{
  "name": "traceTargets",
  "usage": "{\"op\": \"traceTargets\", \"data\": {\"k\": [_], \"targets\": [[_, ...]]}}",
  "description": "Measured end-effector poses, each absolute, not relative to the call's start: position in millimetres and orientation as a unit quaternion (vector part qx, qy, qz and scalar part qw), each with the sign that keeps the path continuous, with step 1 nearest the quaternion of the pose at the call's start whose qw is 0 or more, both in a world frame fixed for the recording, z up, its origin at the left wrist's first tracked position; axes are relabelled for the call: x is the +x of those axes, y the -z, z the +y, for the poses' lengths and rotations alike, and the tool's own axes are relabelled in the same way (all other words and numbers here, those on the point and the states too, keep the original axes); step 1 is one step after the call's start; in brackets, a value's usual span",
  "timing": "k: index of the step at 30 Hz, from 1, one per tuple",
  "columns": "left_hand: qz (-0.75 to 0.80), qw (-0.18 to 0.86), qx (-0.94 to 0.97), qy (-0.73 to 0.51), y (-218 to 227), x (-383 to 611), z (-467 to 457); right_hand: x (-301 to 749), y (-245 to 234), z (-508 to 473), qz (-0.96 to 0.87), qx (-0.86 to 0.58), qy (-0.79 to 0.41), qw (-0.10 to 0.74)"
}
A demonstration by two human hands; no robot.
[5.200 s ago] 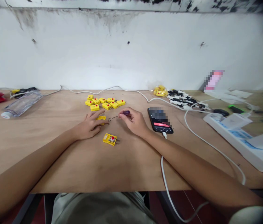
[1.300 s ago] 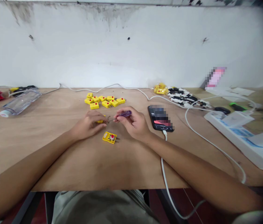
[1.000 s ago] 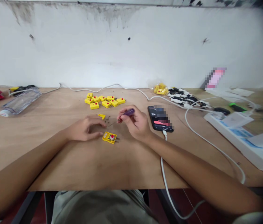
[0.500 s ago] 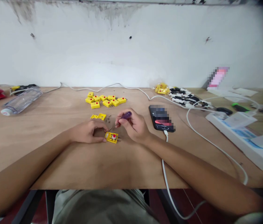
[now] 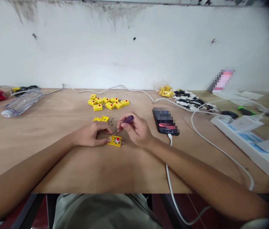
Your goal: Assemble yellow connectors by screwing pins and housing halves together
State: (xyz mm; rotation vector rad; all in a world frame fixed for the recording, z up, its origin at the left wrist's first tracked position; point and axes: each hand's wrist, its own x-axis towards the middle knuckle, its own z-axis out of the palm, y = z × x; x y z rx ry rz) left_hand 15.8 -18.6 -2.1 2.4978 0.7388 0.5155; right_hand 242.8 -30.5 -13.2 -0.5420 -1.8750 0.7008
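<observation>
Flat on the pale plywood worktop [image 5: 53, 165], a small rectangular yellow plastic connector [image 5: 114, 140], red button facing up, long axis lying roughly left to right, two metal pins poking out toward the right, right between the two hands. Just above it, a slim screwdriver with a purple handle [image 5: 129, 119], tilted, handle high and to the right, thin metal shaft slanting down and left, tip close over the connector's upper edge; contact between tip and connector impossible to tell. Right hand [image 5: 135, 130] with its fingers [image 5: 125, 124] pinched around the handle. Left hand [image 5: 90, 134] just beside the connector, its curled fingers [image 5: 107, 128] close together, tips at the connector's left edge, any contact unclear.

Above the hands, two small flat yellow pieces [image 5: 100, 119] and, just to their right, a scatter of tiny dark screws [image 5: 111, 121]. Farther up, a loose cluster of about nine yellow connectors with red dots [image 5: 106, 102]. Right of the right hand, a black smartphone [image 5: 165, 121], its screen partly pixelated, with a white charging cable [image 5: 170, 165] running down over the worktop's front edge. Off to the left, a clear plastic bottle [image 5: 22, 102] on its side. Off to the right, a white power strip [image 5: 241, 136].
</observation>
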Motion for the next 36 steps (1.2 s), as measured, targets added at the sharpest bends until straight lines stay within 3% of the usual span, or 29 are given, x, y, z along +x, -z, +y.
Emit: {"op": "traceTargets", "data": {"k": [17,36], "targets": [[0.255,0.247,0.917,-0.179,4,19,-18,243,15,-29,-0.780,-0.221,-0.296,0.505],[0.274,0.273,0.905,-0.175,1,21,-20,244,4,-29,-0.829,-0.258,-0.216,0.447]]}}
